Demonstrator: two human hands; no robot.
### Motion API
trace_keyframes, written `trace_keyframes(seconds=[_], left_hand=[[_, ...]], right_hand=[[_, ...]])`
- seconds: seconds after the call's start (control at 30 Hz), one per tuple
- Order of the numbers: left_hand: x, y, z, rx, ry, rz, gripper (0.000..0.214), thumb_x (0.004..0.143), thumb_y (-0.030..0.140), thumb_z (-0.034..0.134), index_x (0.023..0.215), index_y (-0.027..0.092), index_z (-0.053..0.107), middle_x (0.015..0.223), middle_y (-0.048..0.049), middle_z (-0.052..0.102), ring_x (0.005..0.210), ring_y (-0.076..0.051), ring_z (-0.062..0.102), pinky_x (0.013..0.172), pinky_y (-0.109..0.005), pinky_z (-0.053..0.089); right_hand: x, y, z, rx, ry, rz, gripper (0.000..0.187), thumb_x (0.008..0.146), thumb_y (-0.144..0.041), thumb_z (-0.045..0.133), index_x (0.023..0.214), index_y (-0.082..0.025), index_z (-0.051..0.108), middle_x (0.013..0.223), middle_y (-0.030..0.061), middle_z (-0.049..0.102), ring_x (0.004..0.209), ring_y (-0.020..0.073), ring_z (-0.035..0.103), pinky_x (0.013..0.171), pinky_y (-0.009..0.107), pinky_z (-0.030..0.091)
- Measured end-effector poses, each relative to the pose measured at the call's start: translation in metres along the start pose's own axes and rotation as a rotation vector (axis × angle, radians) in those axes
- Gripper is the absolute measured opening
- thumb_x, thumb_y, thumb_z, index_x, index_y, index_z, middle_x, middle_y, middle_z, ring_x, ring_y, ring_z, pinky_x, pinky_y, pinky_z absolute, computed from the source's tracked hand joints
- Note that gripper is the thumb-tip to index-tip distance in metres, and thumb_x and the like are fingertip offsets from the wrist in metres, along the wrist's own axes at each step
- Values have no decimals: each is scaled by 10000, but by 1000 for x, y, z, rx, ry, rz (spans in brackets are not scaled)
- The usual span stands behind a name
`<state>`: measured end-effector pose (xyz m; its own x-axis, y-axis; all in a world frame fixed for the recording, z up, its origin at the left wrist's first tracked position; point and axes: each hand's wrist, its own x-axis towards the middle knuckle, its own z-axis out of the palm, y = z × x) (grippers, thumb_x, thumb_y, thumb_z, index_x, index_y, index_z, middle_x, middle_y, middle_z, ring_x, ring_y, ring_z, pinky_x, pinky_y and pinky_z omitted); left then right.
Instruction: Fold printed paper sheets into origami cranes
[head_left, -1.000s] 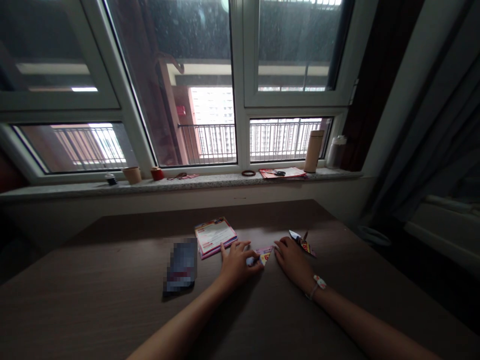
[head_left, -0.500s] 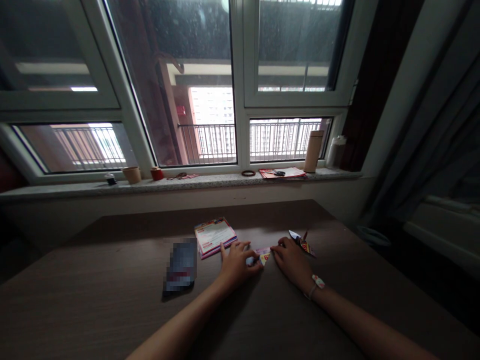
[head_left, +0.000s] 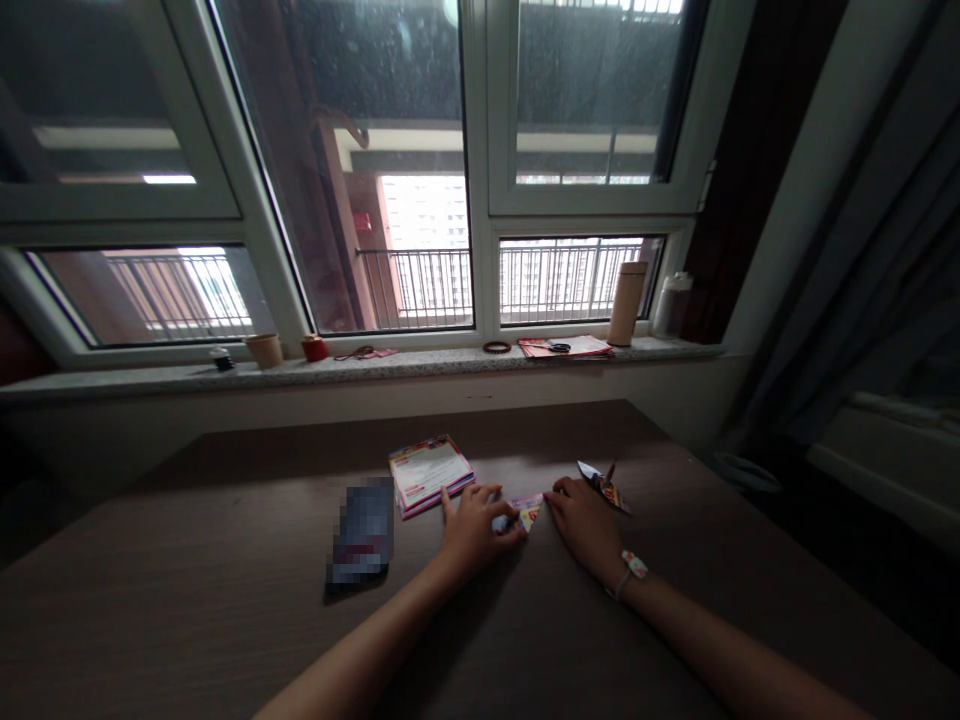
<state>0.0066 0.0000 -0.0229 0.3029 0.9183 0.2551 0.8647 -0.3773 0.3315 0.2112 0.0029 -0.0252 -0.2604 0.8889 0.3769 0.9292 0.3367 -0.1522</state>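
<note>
On the brown table, a small folded piece of colourful paper (head_left: 529,512), with a yellow, pointed printed part, lies between my hands. My left hand (head_left: 476,525) pins it at its left side between thumb and forefinger, while the other fingers spread toward a stack of printed sheets (head_left: 431,470). My right hand (head_left: 585,518) has its fingers bent together at the paper's right corner; whether they pinch it or merely touch it is hard to see. Just beyond the right hand lie a pointed shiny blade-like piece (head_left: 590,469) and another folded colourful paper (head_left: 615,495).
A blurred dark item (head_left: 361,535) lies left of my left hand. Along the windowsill (head_left: 442,365) stand a paper cup (head_left: 264,350), a red spool (head_left: 314,348), scissors (head_left: 556,347) on red-edged papers, a tan flask (head_left: 627,303) and a clear bottle (head_left: 672,305).
My right hand has shifted very slightly to the right along the paper's corner. My left hand and the paper look the same as before.
</note>
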Motion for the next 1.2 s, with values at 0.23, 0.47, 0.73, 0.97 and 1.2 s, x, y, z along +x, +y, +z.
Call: trace_keyframes(seconds=[0.23,0.47,0.73,0.97,1.2], left_hand=[[-1,-2,1,3,5,26,273,779,532,659,1017,403,690,1333,11,555,1264,-307,412,1037,-746,-32],[1,-7,1,-29,-31,50,241,776,525,669,985,411,703,1365,12,537,1294,-318,382,1039,-741,-9],[0,-5,-1,-26,-36,70,216,790,510,663,978,412,706,1349,34,554,1293,-314,389,1048,-730,-22],[0,-6,-1,-23,-33,66,224,786,525,659,979,421,703,1342,32,556,1291,-316,384,1042,-735,-35],[-1,-6,1,-24,-33,63,238,783,536,657,983,416,706,1340,26,559,1293,-321,383,1047,-729,-36]], right_hand=[[1,2,2,6,41,3,269,944,-230,446,1022,-212,703,1007,65,644,959,207,567,853,294,403],[4,1,3,10,65,20,296,948,-296,449,897,-189,719,967,75,638,935,203,570,846,293,401],[6,2,5,9,68,34,285,936,-327,479,849,-197,718,951,68,637,924,209,571,815,301,400],[7,4,3,41,47,47,263,910,-355,520,852,-203,727,953,68,634,934,207,572,809,293,406],[8,4,-2,83,5,62,246,856,-400,574,870,-212,732,949,56,635,937,204,571,802,289,413]])
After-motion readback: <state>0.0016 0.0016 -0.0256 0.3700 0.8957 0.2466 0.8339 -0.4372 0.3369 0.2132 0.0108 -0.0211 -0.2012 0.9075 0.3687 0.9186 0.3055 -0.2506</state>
